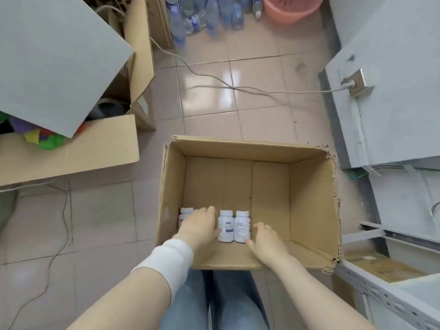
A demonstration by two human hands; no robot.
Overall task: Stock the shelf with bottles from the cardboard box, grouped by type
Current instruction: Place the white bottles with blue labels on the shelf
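Down inside the cardboard box.
Left grip covers the bottle by the left wall, hold unclear; right grip, relaxed and empty, touches two bottles.

Cardboard box open-topped; its far half and right side are free floor. White bottles line the near-left wall, left hand over them, right hand just beside. Shelf flanks box's right.
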